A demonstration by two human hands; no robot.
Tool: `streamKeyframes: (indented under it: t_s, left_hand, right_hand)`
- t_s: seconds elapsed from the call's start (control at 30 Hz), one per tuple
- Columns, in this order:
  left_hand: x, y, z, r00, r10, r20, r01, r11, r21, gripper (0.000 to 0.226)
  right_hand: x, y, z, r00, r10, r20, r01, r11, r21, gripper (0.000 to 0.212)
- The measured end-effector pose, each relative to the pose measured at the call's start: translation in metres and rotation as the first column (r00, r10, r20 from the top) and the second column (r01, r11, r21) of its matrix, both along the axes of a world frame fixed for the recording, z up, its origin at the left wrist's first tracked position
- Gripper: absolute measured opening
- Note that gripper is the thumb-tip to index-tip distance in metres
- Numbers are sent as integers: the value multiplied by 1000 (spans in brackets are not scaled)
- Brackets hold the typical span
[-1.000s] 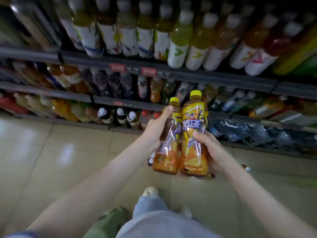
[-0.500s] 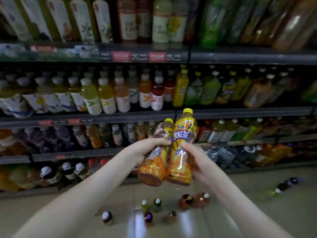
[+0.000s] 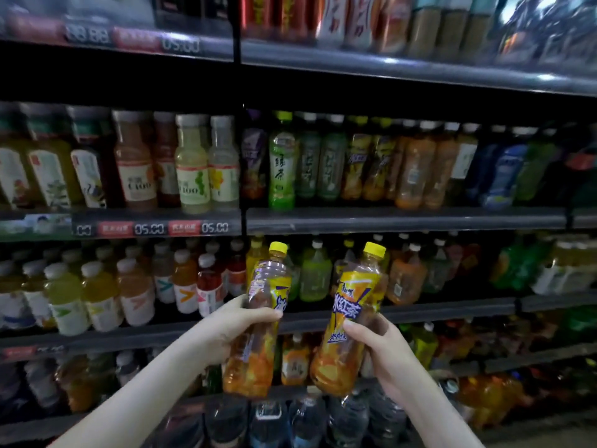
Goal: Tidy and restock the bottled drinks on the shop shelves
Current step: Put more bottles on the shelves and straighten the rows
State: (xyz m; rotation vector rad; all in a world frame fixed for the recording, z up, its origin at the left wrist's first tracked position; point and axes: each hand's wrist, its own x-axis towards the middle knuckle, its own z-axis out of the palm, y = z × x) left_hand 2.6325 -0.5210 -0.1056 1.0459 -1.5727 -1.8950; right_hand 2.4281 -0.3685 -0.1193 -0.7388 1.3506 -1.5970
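1. Your left hand [image 3: 232, 328] is clamped round the middle of the left tea bottle [image 3: 255, 367], fingers curled across its label.
2. Your right hand [image 3: 384, 354] is clamped on the lower half of the right tea bottle [image 3: 352, 302], thumb lying on the front of the label.
3. Both bottles are held in the air in front of the shelves. They are roughly upright with their tops leaning right, and there is a clear gap between them.
4. A yellow cap sits above each grip: the left cap [image 3: 278, 247] and the right cap [image 3: 374, 249].
5. A dark shelf rail [image 3: 420, 310] runs behind the bottles just above your knuckles. Rows of mixed drinks stand on it, behind the caps.
6. Well above both grips is a green tea bottle [image 3: 282, 169]. Up and left of your left hand are red price tags [image 3: 148, 227].
7. Below your hands are clear water bottles [image 3: 349, 418]. The picture there is dim.
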Motion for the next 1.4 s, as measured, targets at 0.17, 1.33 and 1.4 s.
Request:
streamKeyframes:
  t_s: [0.17,1.33,1.4]
  left_hand:
    - [-64,-30,27,984,81,-160,-119,962,-244,68]
    - [-259,-79,120,806,380,-454,-592,533,-604,67]
    - [-279,-72,125,840,330,-430,-542,515,-664,60]
  right_hand:
    - [-68,-32,31,983,-111,-148,88,985,-151,45]
    - [-225,-210,136,711,-159,-685,-122,932,-342,65]
    - [-229,-187,138,655,-32,-755,-333,884,-327,58]
